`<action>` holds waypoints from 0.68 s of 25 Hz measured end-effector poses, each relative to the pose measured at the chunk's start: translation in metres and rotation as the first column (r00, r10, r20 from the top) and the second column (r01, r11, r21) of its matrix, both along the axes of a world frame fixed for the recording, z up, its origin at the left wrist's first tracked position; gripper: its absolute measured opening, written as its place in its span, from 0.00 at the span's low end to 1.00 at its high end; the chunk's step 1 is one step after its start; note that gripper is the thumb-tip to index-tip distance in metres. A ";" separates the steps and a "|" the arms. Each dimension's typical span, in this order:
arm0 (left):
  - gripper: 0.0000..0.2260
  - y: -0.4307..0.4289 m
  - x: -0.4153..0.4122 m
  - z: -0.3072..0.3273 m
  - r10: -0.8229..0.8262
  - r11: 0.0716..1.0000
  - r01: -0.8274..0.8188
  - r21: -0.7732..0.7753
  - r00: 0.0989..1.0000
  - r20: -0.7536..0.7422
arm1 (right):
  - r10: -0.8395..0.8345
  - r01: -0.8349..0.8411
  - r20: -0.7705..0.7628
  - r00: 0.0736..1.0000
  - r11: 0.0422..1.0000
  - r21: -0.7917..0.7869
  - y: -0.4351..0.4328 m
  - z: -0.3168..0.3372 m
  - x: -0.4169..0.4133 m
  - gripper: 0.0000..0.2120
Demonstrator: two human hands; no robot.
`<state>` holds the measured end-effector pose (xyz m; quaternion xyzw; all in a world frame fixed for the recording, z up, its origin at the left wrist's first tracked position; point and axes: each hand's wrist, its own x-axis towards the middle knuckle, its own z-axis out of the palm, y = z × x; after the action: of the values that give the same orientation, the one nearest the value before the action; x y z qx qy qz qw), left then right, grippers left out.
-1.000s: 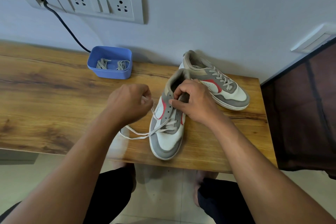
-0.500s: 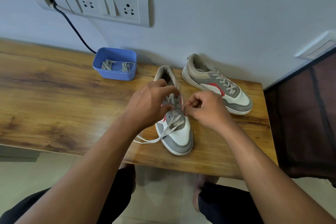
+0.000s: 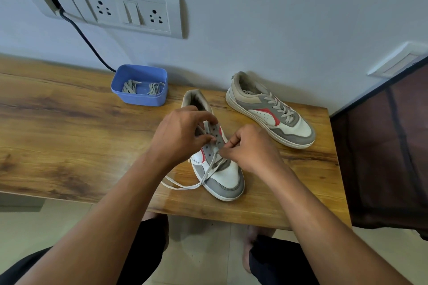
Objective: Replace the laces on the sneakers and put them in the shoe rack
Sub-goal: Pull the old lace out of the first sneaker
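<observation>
On the wall-side wooden table (image 3: 69,136), left hand (image 3: 183,132) grips a sneaker (image 3: 228,176), right hand (image 3: 250,148) pinches its lace (image 3: 185,187).

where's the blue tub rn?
Head view, left of centre: the blue tub sits on the wooden table by the wall, left of the near sneaker.

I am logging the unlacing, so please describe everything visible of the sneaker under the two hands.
The near sneaker is white with grey panels and a red stripe, leather-like. It stands upright on the wooden table, toe toward the person. Its upper eyelets are empty; a pale lace runs only through the lowest ones, ends trailing left. The left hand grips its eyelet flap; the right hand pinches the lace.
</observation>
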<state>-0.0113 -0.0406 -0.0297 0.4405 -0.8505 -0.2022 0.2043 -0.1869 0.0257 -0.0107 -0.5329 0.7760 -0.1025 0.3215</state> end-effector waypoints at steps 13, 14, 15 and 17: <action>0.18 -0.004 0.002 -0.003 0.014 1.000 -0.014 0.020 1.000 -0.008 | -0.038 0.023 0.155 0.987 0.995 0.097 0.005 -0.001 -0.006 0.16; 0.18 -0.005 0.001 -0.004 0.014 1.000 -0.014 0.017 1.000 -0.006 | -0.041 0.031 0.136 0.990 0.997 0.077 0.005 0.001 -0.004 0.16; 0.18 -0.005 0.001 -0.004 0.014 1.000 -0.014 0.014 1.000 -0.003 | -0.037 0.031 0.119 0.992 0.998 0.053 0.004 0.001 -0.004 0.15; 0.18 -0.005 0.002 -0.004 0.010 1.000 -0.010 0.015 1.000 0.000 | -0.015 0.012 0.129 0.992 0.999 0.030 0.002 0.000 -0.008 0.12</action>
<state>-0.0097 -0.0457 -0.0338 0.4465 -0.8466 -0.2076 0.2019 -0.1950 0.0275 -0.0103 -0.5152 0.7585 -0.1277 0.3780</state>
